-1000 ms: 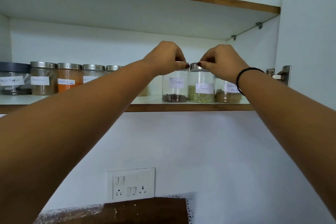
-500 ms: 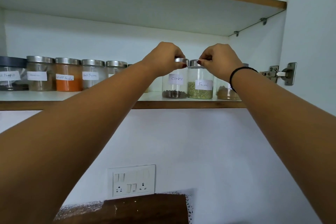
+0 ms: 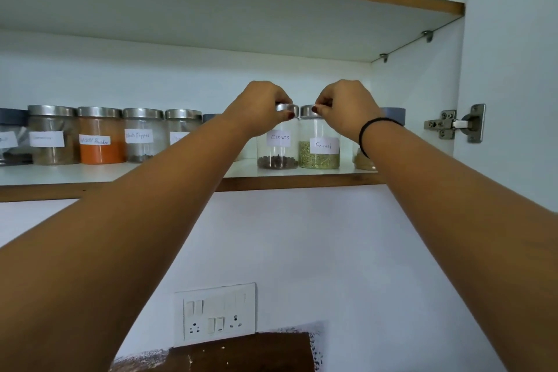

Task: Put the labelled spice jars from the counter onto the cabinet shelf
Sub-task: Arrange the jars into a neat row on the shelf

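Two glass jars with steel lids stand side by side on the white cabinet shelf (image 3: pixel 302 181). The cloves jar (image 3: pixel 277 149) holds dark buds; my left hand (image 3: pixel 259 109) grips its lid from above. The fennel jar (image 3: pixel 319 151) holds green seeds; my right hand (image 3: pixel 344 109) grips its lid. Both jars rest upright on the shelf near its front edge. A jar of tan powder (image 3: pixel 363 160) stands to the right, mostly hidden behind my right wrist.
Further left on the shelf stand labelled jars: a brownish one (image 3: pixel 51 136), an orange powder jar (image 3: pixel 101 137), a black pepper jar (image 3: pixel 144 136) and others partly hidden by my left arm. A door hinge (image 3: pixel 456 124) sits at right. A switch plate (image 3: pixel 216 312) is on the wall below.
Both hands stay on the two jar lids. The view has shifted slightly, and the jars sit a little further back on the shelf.
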